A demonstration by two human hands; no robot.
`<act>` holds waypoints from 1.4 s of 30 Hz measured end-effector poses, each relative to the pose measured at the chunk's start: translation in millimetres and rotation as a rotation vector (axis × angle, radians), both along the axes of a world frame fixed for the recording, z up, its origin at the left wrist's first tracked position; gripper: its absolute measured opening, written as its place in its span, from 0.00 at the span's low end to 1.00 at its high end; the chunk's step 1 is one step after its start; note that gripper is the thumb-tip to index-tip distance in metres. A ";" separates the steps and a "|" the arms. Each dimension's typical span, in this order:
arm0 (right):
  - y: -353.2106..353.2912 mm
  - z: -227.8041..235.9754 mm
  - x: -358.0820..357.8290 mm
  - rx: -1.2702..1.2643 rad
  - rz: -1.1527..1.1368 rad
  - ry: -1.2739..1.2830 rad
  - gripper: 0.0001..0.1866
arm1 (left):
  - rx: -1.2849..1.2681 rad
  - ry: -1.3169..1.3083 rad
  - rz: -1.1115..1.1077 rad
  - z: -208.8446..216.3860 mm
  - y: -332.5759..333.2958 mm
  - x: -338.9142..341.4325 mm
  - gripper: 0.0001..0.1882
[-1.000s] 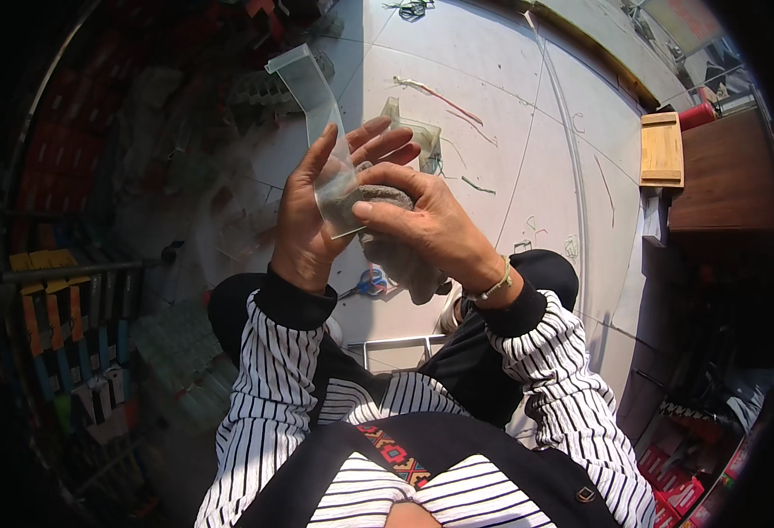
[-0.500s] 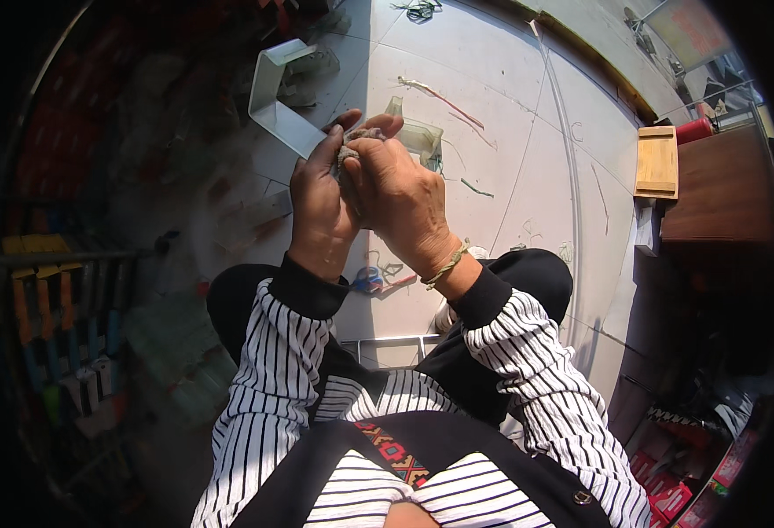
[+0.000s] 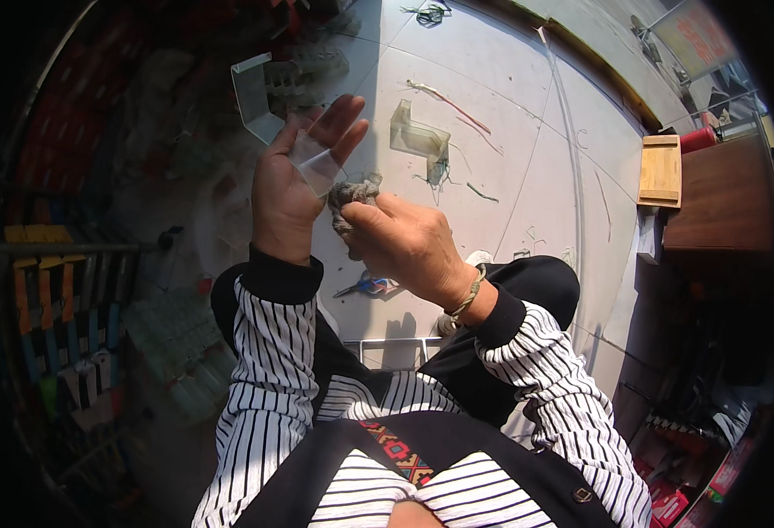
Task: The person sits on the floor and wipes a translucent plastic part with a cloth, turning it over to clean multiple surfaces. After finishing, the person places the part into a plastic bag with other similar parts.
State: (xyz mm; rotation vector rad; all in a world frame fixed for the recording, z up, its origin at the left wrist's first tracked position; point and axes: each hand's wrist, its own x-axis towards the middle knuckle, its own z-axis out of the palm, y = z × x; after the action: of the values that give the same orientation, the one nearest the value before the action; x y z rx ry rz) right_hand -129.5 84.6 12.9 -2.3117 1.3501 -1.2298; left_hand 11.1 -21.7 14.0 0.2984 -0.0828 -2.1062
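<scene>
Left hand (image 3: 283,195) palm in view, fingers (image 3: 344,116) extended, right hand (image 3: 411,245) just beside, back upward, thumb and fingers bent inward.

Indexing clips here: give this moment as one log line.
left hand: holds clear bent strip | right hand: grips grey cloth | floor: another bent piece, scissors

looks like a shop: rows of matching goods (image 3: 45,304), red packages (image 3: 667,508), tiled floor (image 3: 514,211).

A hand could pass between the bare left hand (image 3: 292,189) and the greenish, translucent, bent plastic piece (image 3: 420,139) on the pale tiled floor (image 3: 528,202). Wider room ran toward the floor's right edge, where a tan rectangular wooden block (image 3: 660,172) obstructed; by the left edge, slim orange-and-blue items (image 3: 45,297) stood in the way.
</scene>
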 end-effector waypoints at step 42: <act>-43.6 -10.0 -17.8 0.058 -0.321 -0.041 0.10 | -0.275 -0.318 -0.097 -16.8 61.2 -56.0 0.31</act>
State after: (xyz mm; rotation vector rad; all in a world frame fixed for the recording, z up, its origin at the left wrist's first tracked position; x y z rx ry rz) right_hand -147.2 41.0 2.9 -2.0754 1.7679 -1.2942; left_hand -44.9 39.6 -2.8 0.4676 -0.5794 -2.0947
